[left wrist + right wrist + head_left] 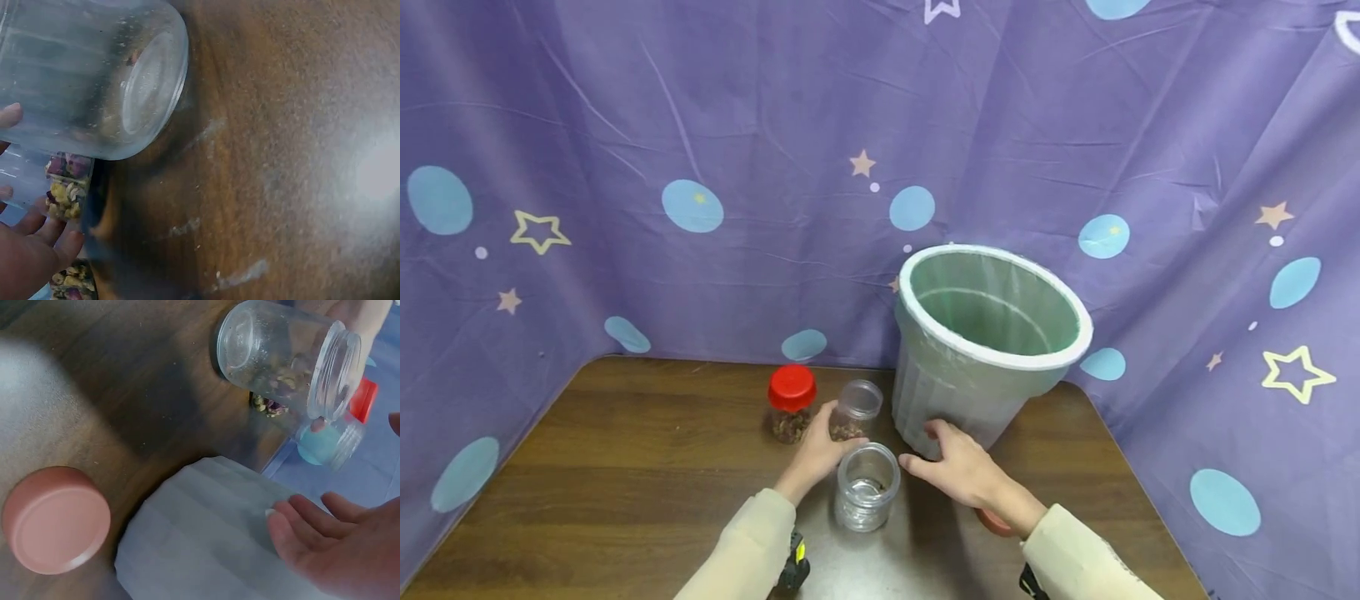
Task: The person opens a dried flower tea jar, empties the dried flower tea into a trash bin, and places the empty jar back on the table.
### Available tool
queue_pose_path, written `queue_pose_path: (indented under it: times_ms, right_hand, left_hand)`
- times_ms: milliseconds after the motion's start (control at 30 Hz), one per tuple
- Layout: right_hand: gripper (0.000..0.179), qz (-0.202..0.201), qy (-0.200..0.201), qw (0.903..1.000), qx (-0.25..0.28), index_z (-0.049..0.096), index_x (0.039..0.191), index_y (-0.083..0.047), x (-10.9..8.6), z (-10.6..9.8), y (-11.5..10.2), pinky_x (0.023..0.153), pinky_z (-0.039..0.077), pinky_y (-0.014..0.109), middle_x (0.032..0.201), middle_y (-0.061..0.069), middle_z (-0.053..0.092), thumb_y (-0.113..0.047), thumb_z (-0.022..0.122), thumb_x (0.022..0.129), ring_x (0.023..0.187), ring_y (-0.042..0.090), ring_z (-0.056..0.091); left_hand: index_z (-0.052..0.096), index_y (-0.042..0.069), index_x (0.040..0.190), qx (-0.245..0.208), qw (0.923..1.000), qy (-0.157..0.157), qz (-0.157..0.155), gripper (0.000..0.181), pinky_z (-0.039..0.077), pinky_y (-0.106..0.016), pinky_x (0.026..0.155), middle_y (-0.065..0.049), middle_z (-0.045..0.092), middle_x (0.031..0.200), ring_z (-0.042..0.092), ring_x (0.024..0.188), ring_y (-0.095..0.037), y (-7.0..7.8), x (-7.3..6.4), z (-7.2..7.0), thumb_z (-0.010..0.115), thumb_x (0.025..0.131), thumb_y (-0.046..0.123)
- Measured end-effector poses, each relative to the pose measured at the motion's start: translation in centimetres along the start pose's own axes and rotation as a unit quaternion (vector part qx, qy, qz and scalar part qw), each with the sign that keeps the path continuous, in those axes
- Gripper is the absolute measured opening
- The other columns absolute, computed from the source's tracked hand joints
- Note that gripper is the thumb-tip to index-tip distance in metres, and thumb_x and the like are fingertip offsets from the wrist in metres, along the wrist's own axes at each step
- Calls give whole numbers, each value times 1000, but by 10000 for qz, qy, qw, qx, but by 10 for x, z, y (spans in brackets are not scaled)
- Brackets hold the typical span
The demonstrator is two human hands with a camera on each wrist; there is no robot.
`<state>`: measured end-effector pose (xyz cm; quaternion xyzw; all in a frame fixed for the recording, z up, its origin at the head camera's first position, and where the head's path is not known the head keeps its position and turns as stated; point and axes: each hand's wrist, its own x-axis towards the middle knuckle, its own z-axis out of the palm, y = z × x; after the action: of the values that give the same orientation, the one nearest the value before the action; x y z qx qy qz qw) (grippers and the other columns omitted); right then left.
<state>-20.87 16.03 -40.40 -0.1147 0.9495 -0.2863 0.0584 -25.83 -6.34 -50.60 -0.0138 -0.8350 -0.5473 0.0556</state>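
My left hand [815, 454] curls round an uncapped clear jar [859, 402] with dried flowers [65, 199] in its bottom; its fingers [47, 240] lie along the jar's side. In front of that hand stands an empty-looking, open clear jar [863, 508], with a few specks inside. My right hand [958, 468] hovers with spread, slightly bent fingers between this front jar and the grey bin [925, 392], holding nothing. On the table under the right wrist lies a pinkish-red lid [57, 519], mostly covered by the forearm in the head view.
Left of the uncapped flower jar stands another jar with a red lid [792, 387], also holding dried flowers. The tall bin takes up the back right of the brown wooden table [625, 467]. A purple patterned curtain [820, 100] hangs along the back and sides.
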Motion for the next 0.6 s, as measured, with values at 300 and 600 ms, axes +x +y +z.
queue_pose_path:
  times_ms: [300, 600]
  right_hand:
    - [73, -645, 488, 9954, -514, 52, 137, -7, 2, 0, -8, 100, 48, 53, 135, 12, 60, -49, 70, 80, 125, 32, 57]
    - [75, -885, 629, 9927, -516, 49, 138, -8, 3, -5, -15, 98, 49, 54, 136, 13, 59, -46, 73, 78, 124, 33, 58]
  left_hand:
    - [52, 6, 134, -227, 9997, -76, -72, 70, 49, -46, 95, -14, 63, 119, 62, 109, -29, 15, 1, -15, 84, 74, 22]
    - [53, 10, 135, 3, 10000, -77, 22, 70, 47, -46, 98, -13, 60, 122, 59, 114, -29, 28, -2, -20, 84, 74, 27]
